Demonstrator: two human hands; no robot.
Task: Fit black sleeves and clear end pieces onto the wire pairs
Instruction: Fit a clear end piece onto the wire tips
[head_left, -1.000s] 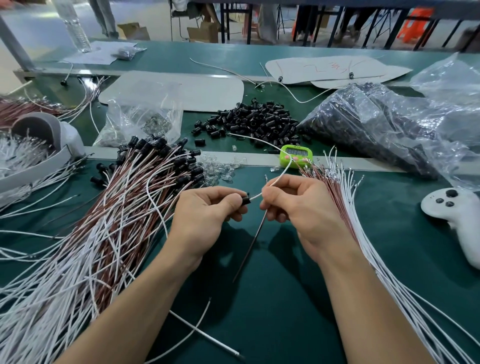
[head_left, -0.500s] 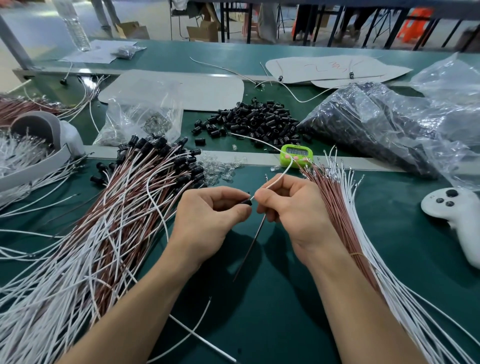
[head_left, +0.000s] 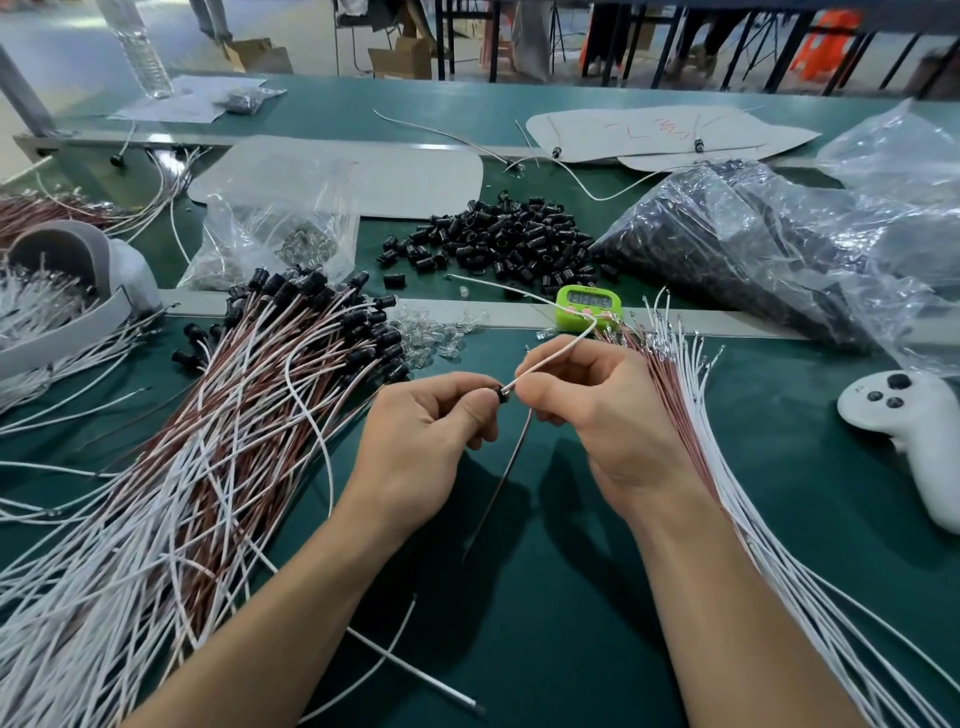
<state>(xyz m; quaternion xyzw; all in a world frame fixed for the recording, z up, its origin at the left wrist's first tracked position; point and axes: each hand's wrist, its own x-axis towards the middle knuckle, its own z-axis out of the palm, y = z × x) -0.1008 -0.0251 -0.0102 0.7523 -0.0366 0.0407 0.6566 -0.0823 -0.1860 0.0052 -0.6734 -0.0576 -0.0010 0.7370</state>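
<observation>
In the last second my two grips have closed together. My left grip (head_left: 426, 431) pinches the black sleeve (head_left: 503, 393) between thumb and forefinger over the middle of the table (head_left: 571, 597). My right grip (head_left: 597, 410), clenched on the white wire (head_left: 550, 353) with the pair's brown wire (head_left: 511, 462) hanging below, now sits tight against the sleeve where a short gap showed before. I judge the sleeve is being threaded on and is not yet seated. The heap of sleeved pairs (head_left: 234, 415) lies towards the left edge, and the unsleeved bundle (head_left: 670, 374) runs under my right forearm. Loose black sleeves (head_left: 509, 244) and a plastic bag (head_left: 753, 244) lie towards the far edge, with clear end pieces (head_left: 441, 332) and a green timer (head_left: 588, 306) nearer me, and a white controller (head_left: 904, 431) at the right edge. Beyond the table are boxes and furniture legs on a grey floor
</observation>
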